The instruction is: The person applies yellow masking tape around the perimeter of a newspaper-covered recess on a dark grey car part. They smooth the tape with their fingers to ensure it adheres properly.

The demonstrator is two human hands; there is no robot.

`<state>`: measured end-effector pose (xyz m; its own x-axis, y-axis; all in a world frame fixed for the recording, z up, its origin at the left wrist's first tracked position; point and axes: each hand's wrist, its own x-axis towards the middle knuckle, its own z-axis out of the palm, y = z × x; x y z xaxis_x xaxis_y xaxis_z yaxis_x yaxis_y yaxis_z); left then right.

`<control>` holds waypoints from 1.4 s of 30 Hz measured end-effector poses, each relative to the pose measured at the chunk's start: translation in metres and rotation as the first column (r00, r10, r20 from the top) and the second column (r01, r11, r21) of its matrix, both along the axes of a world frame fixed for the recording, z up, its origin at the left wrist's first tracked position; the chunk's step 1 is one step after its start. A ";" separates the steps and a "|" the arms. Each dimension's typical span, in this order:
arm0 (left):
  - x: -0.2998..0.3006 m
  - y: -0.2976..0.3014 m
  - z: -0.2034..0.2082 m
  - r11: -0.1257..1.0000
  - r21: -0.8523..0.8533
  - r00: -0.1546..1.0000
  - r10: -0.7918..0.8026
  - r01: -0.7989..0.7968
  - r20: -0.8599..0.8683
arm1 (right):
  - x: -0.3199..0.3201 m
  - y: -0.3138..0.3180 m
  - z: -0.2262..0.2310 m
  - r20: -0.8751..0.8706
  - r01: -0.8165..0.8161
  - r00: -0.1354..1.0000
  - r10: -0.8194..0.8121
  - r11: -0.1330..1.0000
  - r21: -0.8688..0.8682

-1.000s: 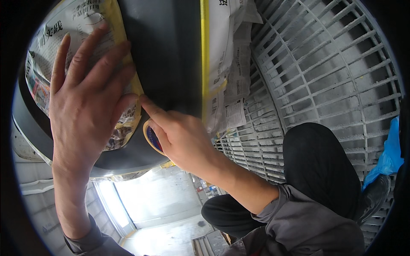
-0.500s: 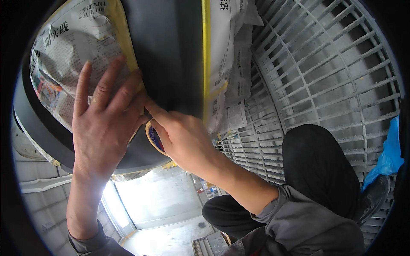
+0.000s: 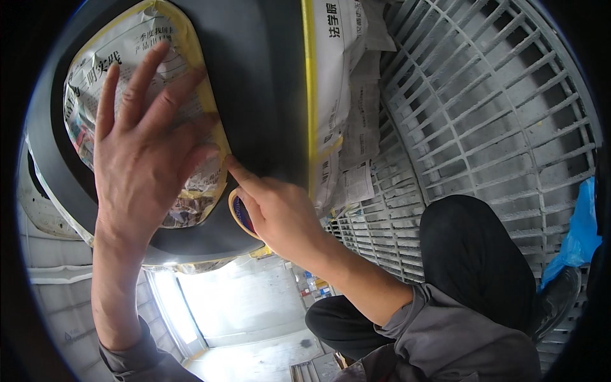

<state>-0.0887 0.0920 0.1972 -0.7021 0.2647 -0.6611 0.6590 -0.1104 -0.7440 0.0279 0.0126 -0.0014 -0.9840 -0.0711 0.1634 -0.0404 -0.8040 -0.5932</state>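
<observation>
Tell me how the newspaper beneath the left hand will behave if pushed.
The newspaper is probably thin and floppy, given its wrinkled surface. Pushed sideways, it would likely crumple rather than slide, since yellow tape borders its right edge against the dark panel.

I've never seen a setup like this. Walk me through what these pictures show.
There is no machine here: these are a person's bare hands, seen from a wide fisheye camera worn on the head and looking down. That lens gives the round frame and bent lines. The black trousers are the wearer's own.

On the dark, curved panel lies a newspaper patch bordered with yellow tape; more newspaper hangs at the panel's right edge.

The left hand, holding nothing, spreads over the patch. The right hand holds a tape roll, its index fingertip at the taped border.
</observation>
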 end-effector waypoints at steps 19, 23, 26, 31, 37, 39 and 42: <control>-0.058 0.020 0.004 0.936 -0.071 0.914 -0.352 0.345 -0.203 | -0.004 0.002 0.003 0.023 0.017 1.000 -0.016 0.999 -0.031; -0.058 0.020 0.003 0.949 -0.048 0.932 -0.315 0.312 -0.177 | -0.003 0.003 0.003 0.020 0.016 1.000 -0.015 0.999 -0.043; -0.043 0.018 -0.004 0.972 0.024 0.963 -0.229 0.235 -0.141 | -0.004 0.002 0.003 0.025 0.020 1.000 -0.019 0.999 -0.041; -0.043 0.021 -0.002 0.987 0.060 0.987 -0.147 0.151 -0.061 | -0.006 0.006 0.003 0.032 0.005 0.999 -0.004 1.000 -0.017; -0.086 0.041 0.001 0.975 -0.013 0.975 -0.220 0.220 -0.010 | -0.004 0.006 0.004 0.042 0.005 0.999 -0.004 1.000 -0.029; -0.092 0.040 0.001 0.973 -0.023 0.973 -0.227 0.228 0.036 | -0.004 0.005 0.005 0.050 0.031 0.998 -0.029 0.999 -0.031; -0.093 0.041 0.002 0.981 -0.023 0.976 -0.189 0.192 0.108 | -0.004 0.004 0.005 0.051 0.023 0.998 -0.022 0.999 -0.025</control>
